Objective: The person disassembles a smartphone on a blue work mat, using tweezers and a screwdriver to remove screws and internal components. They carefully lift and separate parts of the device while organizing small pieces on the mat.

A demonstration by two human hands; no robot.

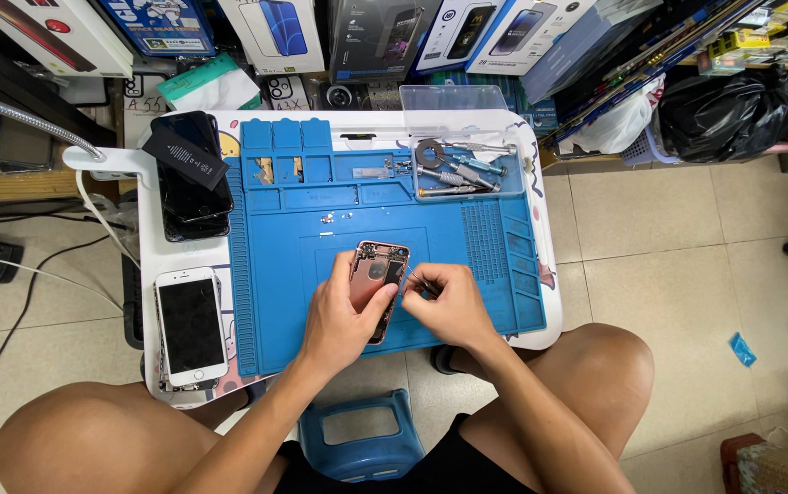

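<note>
Surface: blue repair mat (467, 229) on a small white table (151, 183) (tiled floor (668, 238)).
Left hand (343, 316): clasps the opened pink phone body (377, 274).
Right hand (449, 306): pinches tweezers (415, 279) at the phone's right edge.

The lower half of the opened pink phone body (378, 274) is hidden under the left hand (343, 320) and the right hand (444, 306). The thin tool (417, 279) in the right hand shows only a short piece; its tip is too small to tell. The small parts (328, 219) on the blue mat (467, 320) are too small to identify. The dark phones (194, 197) at the far left are partly covered by a black battery (185, 155). The boxes (366, 32) at the far side are cut off by the top edge. The blue stool (359, 439) is partly hidden by the table (549, 274) and the legs.
</note>
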